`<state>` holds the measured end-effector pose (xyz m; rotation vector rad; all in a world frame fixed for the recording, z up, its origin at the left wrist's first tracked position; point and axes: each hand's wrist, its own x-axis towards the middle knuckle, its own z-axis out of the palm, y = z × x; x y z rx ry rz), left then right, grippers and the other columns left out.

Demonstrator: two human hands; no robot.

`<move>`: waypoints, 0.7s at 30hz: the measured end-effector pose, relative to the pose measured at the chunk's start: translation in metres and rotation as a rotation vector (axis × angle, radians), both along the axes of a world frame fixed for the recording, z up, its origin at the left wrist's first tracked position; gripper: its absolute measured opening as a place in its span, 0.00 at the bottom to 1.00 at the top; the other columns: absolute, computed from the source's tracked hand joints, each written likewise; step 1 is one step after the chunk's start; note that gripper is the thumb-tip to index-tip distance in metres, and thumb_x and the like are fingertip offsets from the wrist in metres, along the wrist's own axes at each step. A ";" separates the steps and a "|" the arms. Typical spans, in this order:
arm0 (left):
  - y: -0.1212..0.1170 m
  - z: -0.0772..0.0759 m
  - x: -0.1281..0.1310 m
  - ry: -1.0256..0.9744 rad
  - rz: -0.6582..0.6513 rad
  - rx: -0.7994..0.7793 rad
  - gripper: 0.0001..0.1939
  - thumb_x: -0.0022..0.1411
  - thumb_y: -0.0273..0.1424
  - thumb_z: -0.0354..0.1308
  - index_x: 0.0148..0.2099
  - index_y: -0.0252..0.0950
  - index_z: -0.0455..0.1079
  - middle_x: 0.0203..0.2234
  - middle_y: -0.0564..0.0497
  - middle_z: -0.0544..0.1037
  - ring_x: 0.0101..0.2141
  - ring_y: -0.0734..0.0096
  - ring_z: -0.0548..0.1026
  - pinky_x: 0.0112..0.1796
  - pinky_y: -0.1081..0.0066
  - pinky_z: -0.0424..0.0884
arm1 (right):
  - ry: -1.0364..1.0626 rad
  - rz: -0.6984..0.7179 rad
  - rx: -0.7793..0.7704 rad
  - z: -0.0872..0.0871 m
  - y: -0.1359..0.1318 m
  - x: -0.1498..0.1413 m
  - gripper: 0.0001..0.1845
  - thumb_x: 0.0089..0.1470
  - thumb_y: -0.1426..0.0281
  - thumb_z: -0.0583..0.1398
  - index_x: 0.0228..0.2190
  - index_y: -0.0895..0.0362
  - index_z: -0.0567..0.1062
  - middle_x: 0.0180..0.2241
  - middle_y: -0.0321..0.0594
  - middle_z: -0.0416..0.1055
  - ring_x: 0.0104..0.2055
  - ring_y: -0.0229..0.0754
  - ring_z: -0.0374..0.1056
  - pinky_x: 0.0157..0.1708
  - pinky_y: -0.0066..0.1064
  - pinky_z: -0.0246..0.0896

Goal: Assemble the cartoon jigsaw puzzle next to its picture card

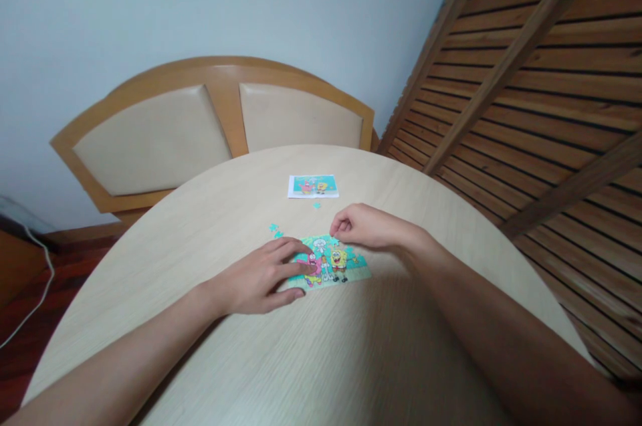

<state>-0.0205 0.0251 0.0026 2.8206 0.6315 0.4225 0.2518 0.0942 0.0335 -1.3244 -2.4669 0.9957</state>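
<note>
A jigsaw puzzle (346, 265) with cartoon figures on a turquoise ground lies on the table, mostly joined. My left hand (265, 272) rests flat on its left side, fingers spread over the pink figure. Over the puzzle's upper edge, my right hand (354, 225) is closed in a pinch; what is between its fingertips, if anything, is hidden. A pale gap (335, 243) shows in the puzzle just below those fingertips. Several loose turquoise puzzle pieces (275, 232) lie past my left hand, and one more puzzle piece (317, 206) lies farther back.
Behind the pieces, a picture sheet (313, 186) with the same cartoon scene lies on the round wooden table (215, 352). A padded headboard (225, 105) stands against the wall beyond. Slatted wood (526, 78) rises at the right, and a white cable (47, 279) hangs at the left.
</note>
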 end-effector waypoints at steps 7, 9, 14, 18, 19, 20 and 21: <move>0.000 0.001 0.000 0.009 0.006 -0.012 0.19 0.72 0.38 0.56 0.61 0.39 0.69 0.57 0.39 0.69 0.58 0.52 0.67 0.57 0.51 0.67 | -0.009 -0.005 -0.032 0.002 -0.002 -0.003 0.12 0.47 0.78 0.61 0.35 0.61 0.82 0.31 0.40 0.80 0.31 0.38 0.72 0.27 0.24 0.60; 0.001 0.001 0.000 0.012 0.006 -0.016 0.19 0.72 0.38 0.56 0.61 0.39 0.69 0.57 0.39 0.68 0.58 0.52 0.67 0.58 0.51 0.67 | -0.021 -0.002 -0.024 0.001 -0.003 -0.002 0.12 0.47 0.77 0.61 0.34 0.61 0.82 0.30 0.40 0.79 0.30 0.38 0.71 0.27 0.24 0.60; 0.000 0.001 0.000 0.015 0.007 -0.011 0.19 0.72 0.38 0.56 0.61 0.39 0.69 0.57 0.39 0.69 0.58 0.51 0.66 0.58 0.51 0.67 | -0.020 -0.002 -0.022 -0.002 -0.001 -0.002 0.10 0.47 0.76 0.62 0.34 0.60 0.82 0.31 0.40 0.80 0.31 0.39 0.72 0.28 0.25 0.60; 0.000 0.000 0.000 0.013 0.006 -0.005 0.19 0.72 0.39 0.56 0.61 0.39 0.69 0.57 0.39 0.69 0.57 0.52 0.67 0.57 0.51 0.68 | -0.004 0.004 -0.031 -0.004 -0.001 -0.001 0.08 0.49 0.73 0.63 0.33 0.60 0.81 0.31 0.41 0.80 0.32 0.39 0.73 0.28 0.25 0.60; 0.000 0.000 0.000 0.013 0.006 -0.003 0.19 0.72 0.39 0.56 0.61 0.40 0.69 0.57 0.39 0.69 0.57 0.52 0.67 0.57 0.51 0.68 | -0.001 0.005 -0.031 -0.004 -0.001 -0.001 0.08 0.49 0.73 0.63 0.33 0.60 0.81 0.31 0.41 0.80 0.31 0.39 0.73 0.28 0.25 0.60; 0.000 0.000 0.000 0.013 0.006 -0.001 0.19 0.72 0.39 0.55 0.61 0.40 0.69 0.57 0.39 0.69 0.57 0.52 0.67 0.57 0.51 0.68 | 0.002 0.006 -0.031 -0.004 -0.001 -0.001 0.08 0.49 0.73 0.63 0.33 0.60 0.81 0.30 0.41 0.80 0.31 0.39 0.73 0.27 0.25 0.60; 0.000 0.000 0.000 0.013 0.004 -0.001 0.19 0.72 0.39 0.55 0.61 0.40 0.69 0.57 0.39 0.69 0.57 0.52 0.67 0.57 0.51 0.68 | 0.003 0.006 -0.031 -0.004 -0.001 -0.001 0.07 0.49 0.73 0.63 0.33 0.59 0.81 0.30 0.40 0.80 0.31 0.39 0.73 0.27 0.25 0.60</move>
